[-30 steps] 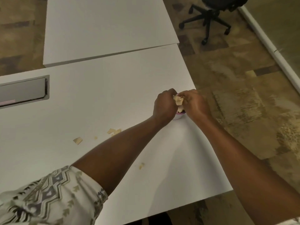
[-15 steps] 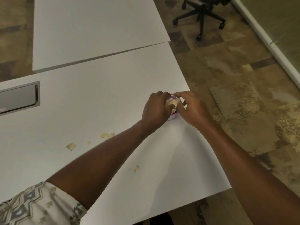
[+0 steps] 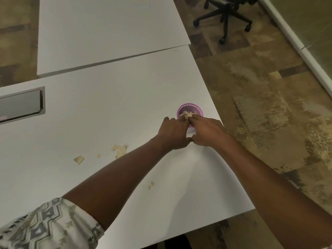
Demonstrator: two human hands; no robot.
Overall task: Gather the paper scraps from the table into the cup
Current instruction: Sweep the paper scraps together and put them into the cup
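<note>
The small purple cup with a lacy rim [image 3: 190, 104] stood close to the right edge of the white bench [image 3: 107, 108], and that looked like the main risk. A downward or sideways push from the hands could have tipped it or slid it toward the floor. The beige paper scraps [image 3: 188, 114] inside sat high near the rim, so lifting the hands away fast might have dragged light pieces back out.

The left hand [image 3: 173, 134] and right hand [image 3: 206, 132] met at the cup's near side. The left fingers [image 3: 180, 120] lay nearly straight and close together, tips on the heaped scraps. The right fingers [image 3: 195, 119] reached over the rim the same way, forefinger leading, pressing and not gripping. Both thumbs hung low beside the cup's wall, almost touching each other.

More remained to gather: a cluster of scraps [image 3: 120, 150], a larger torn piece [image 3: 78, 159] and a lone scrap [image 3: 150, 185] nearer the person.
</note>
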